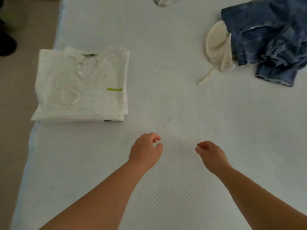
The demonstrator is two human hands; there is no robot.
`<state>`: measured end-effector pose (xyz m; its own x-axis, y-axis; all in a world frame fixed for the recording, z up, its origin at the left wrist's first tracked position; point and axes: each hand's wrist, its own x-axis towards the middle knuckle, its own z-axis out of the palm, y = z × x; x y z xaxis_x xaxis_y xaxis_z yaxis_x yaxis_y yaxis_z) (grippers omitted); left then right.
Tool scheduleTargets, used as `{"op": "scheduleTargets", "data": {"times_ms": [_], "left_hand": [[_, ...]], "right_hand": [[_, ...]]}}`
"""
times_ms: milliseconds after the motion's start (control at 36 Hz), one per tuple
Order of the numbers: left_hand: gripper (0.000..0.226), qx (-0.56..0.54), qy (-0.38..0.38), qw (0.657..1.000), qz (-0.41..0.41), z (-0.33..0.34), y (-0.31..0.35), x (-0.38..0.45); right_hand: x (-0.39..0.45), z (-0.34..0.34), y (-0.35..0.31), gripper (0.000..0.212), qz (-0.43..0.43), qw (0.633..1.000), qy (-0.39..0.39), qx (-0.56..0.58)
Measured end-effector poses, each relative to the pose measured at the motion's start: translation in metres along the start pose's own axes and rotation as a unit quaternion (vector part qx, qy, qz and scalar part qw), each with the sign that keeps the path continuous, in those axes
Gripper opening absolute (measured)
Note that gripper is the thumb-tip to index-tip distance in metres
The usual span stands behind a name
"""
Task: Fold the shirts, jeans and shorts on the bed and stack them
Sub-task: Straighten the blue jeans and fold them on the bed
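A folded white checked shirt with a small green tag lies at the left edge of the bed. Crumpled blue denim jeans sit unfolded at the far right, with a cream garment tucked against their left side. Another pale crumpled garment pokes in at the top edge. My left hand and my right hand hover over the bare mattress in front of me, fingers loosely curled, holding nothing. Both are well apart from every garment.
The bed's left edge runs diagonally beside a beige floor. A dark object sits on the floor at the upper left. White textured mattress stretches between the shirt and the jeans.
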<state>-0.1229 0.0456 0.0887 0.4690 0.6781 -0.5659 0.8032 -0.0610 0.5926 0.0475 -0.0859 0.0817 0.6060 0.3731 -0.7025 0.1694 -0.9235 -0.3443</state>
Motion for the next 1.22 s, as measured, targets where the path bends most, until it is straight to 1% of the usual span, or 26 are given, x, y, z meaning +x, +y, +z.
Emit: {"op": "scheduleTargets", "data": {"times_ms": [139,194,250,306,389,444,528,583,611,667,722,750,778,806,861,889,944,972,1028,1111,1194,1222], "left_hand": [[0.048,0.08,-0.008,0.995,0.052,0.073,0.068,0.043],[0.057,0.128,0.002,0.988,0.082,0.101,0.095,0.064],[0.065,0.178,-0.002,0.98,0.083,0.112,0.109,0.082],[0.074,0.227,-0.011,0.972,0.064,0.134,0.131,0.105],[0.085,0.274,-0.042,0.961,0.002,0.161,0.149,0.127],[0.087,0.303,-0.043,0.952,-0.02,0.175,0.149,0.133],[0.086,0.328,-0.04,0.943,-0.034,0.185,0.142,0.141],[0.086,0.332,-0.043,0.941,-0.041,0.187,0.139,0.146],[0.086,0.332,-0.044,0.941,-0.045,0.188,0.138,0.148],[0.087,0.331,-0.053,0.941,-0.05,0.19,0.137,0.151],[0.088,0.33,-0.058,0.94,-0.056,0.193,0.136,0.153],[0.088,0.332,-0.06,0.939,-0.058,0.193,0.136,0.154],[0.088,0.335,-0.061,0.938,-0.059,0.194,0.136,0.155],[0.089,0.337,-0.06,0.938,-0.059,0.195,0.134,0.156],[0.089,0.337,-0.056,0.938,-0.057,0.196,0.131,0.158],[0.089,0.337,-0.055,0.938,-0.056,0.196,0.13,0.158],[0.089,0.338,-0.056,0.938,-0.053,0.196,0.129,0.159],[0.088,0.337,-0.056,0.938,-0.053,0.196,0.128,0.159],[0.088,0.332,-0.049,0.94,-0.053,0.197,0.127,0.159],[0.089,0.328,-0.043,0.942,-0.051,0.197,0.127,0.159],[0.09,0.318,-0.056,0.945,-0.051,0.192,0.129,0.16],[0.091,0.312,-0.063,0.947,-0.05,0.19,0.13,0.159]], "right_hand": [[0.033,-0.055,0.053,0.015,-0.02,0.999,0.014,0.035],[0.049,-0.083,0.075,0.015,-0.036,0.999,0.02,0.03],[0.059,-0.1,0.081,0.018,-0.054,0.998,0.027,0.012],[0.081,-0.129,0.093,0.025,-0.087,0.994,0.065,-0.032],[0.123,-0.175,0.089,0.043,-0.146,0.975,0.123,-0.111],[0.15,-0.206,0.071,0.052,-0.184,0.958,0.177,-0.13],[0.194,-0.254,0.031,0.063,-0.245,0.914,0.293,-0.137],[0.224,-0.284,0.006,0.074,-0.251,0.899,0.333,-0.137],[0.238,-0.297,-0.004,0.081,-0.239,0.898,0.336,-0.153],[0.263,-0.313,-0.017,0.094,-0.205,0.902,0.317,-0.209],[0.285,-0.32,-0.022,0.104,-0.179,0.915,0.277,-0.233],[0.294,-0.319,-0.022,0.105,-0.167,0.925,0.255,-0.229],[0.301,-0.316,-0.021,0.099,-0.157,0.932,0.237,-0.224],[0.308,-0.31,-0.019,0.086,-0.151,0.935,0.23,-0.226],[0.316,-0.297,-0.015,0.055,-0.141,0.926,0.248,-0.247],[0.318,-0.289,-0.013,0.045,-0.14,0.92,0.26,-0.256],[0.316,-0.275,-0.006,0.032,-0.161,0.915,0.276,-0.246],[0.312,-0.268,-0.002,0.026,-0.179,0.917,0.279,-0.222],[0.297,-0.256,0.008,0.019,-0.201,0.93,0.275,-0.14],[0.263,-0.237,0.027,0.019,-0.2,0.946,0.256,-0.011],[0.221,-0.218,0.049,0.009,-0.188,0.955,0.223,0.062],[0.205,-0.212,0.056,0.01,-0.178,0.957,0.212,0.083]]}}
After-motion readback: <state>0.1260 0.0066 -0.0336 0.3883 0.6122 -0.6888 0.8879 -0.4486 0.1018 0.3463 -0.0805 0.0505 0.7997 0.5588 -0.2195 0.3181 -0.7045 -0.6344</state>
